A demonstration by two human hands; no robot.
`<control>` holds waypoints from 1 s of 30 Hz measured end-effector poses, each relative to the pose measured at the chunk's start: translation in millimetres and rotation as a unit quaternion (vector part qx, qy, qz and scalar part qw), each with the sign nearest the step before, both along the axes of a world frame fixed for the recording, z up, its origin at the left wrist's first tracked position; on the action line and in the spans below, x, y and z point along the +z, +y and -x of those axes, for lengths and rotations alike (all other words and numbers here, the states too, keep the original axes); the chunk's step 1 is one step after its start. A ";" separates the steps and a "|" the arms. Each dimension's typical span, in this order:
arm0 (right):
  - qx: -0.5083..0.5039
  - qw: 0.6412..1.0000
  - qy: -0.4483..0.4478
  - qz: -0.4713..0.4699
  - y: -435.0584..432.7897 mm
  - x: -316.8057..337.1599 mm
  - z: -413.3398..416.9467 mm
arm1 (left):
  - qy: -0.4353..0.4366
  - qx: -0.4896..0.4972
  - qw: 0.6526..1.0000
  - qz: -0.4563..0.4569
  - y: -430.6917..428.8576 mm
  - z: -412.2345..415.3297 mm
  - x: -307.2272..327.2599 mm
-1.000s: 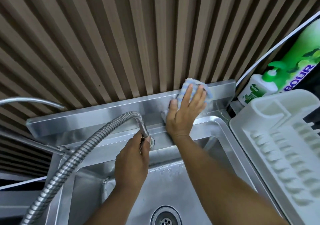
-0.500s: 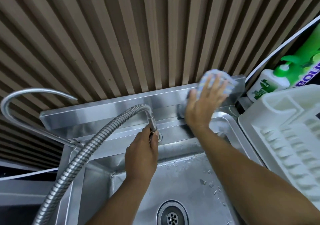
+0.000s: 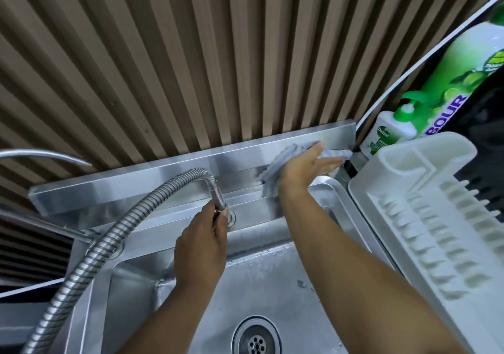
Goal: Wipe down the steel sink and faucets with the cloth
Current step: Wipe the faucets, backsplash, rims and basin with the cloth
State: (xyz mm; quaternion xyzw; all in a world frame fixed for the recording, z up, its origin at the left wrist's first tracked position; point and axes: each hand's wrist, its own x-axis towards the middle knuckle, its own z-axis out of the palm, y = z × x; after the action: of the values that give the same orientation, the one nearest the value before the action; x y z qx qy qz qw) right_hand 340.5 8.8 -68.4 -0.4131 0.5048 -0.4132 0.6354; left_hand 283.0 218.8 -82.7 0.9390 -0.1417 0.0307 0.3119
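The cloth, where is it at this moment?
Right of centre in the head view, under the right hand, the cloth lies against the sink's steel backsplash, near the Dettol bottle.

A steel sink (image 3: 261, 285) is shown, its basin dotted with water. A white dish rack (image 3: 425, 217) is set along its right edge; a pump bottle (image 3: 381, 138) is stood beyond it, far right.

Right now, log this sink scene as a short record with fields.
left hand: grips the flexible steel faucet hose near its base
right hand: straight fingers press the blue-and-white striped cloth against the steel backsplash
cloth position: right end of the backsplash, near the white soap pump bottle
steel sink basin: water droplets; round drain visible
right of sink: white plastic dish rack
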 end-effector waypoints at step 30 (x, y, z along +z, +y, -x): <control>0.355 0.642 0.425 0.529 88.6 -72.4 77.6 | -0.002 -0.031 1.000 -0.003 3.9 -7.3 -5.2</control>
State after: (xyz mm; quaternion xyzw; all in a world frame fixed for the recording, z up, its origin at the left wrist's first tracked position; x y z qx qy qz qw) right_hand 262.9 97.4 -140.8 -0.9569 0.2290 -0.1311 0.1215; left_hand 290.3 222.7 -88.0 0.9351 -0.1718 0.0226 0.3093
